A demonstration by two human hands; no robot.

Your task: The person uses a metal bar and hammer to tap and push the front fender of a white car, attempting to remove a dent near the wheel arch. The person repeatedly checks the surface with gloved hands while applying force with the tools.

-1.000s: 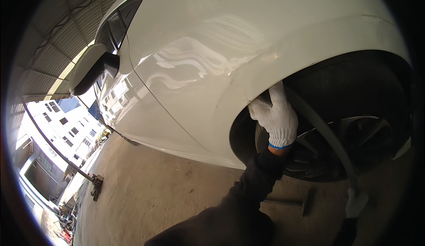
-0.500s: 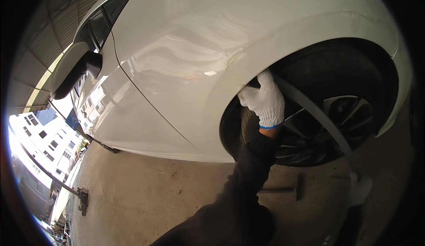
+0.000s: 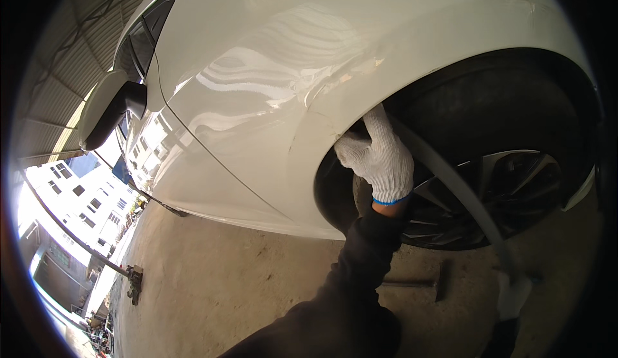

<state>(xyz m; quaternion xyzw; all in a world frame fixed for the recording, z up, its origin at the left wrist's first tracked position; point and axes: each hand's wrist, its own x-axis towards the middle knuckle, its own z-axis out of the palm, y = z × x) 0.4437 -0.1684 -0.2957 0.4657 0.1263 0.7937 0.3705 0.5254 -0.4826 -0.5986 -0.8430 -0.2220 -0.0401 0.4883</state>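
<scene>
My left hand (image 3: 381,163), in a white knit glove with a blue cuff, reaches into the front wheel arch of a white car (image 3: 238,145). Its thumb lies by the arch edge, while the other fingertips are hidden behind the fender lip. Beside this hand, a long, slightly curved grey bar (image 3: 454,181) runs from inside the arch down across the dark wheel (image 3: 508,187). At the lower right, my gloved right hand (image 3: 513,297) is closed around the bar's lower end, in shadow. Creases and wavy reflections show on the fender above the arch.
A T-shaped tool (image 3: 425,284) lies on the concrete floor (image 3: 225,281) below the wheel. Far left, a pole ends in a metal piece (image 3: 134,285) on the ground. The side mirror (image 3: 112,110) juts out at the upper left; bright buildings stand beyond.
The view has shifted slightly. My right hand and the bar's lower end sit a little lower in the picture. My left hand stays at the arch edge.
</scene>
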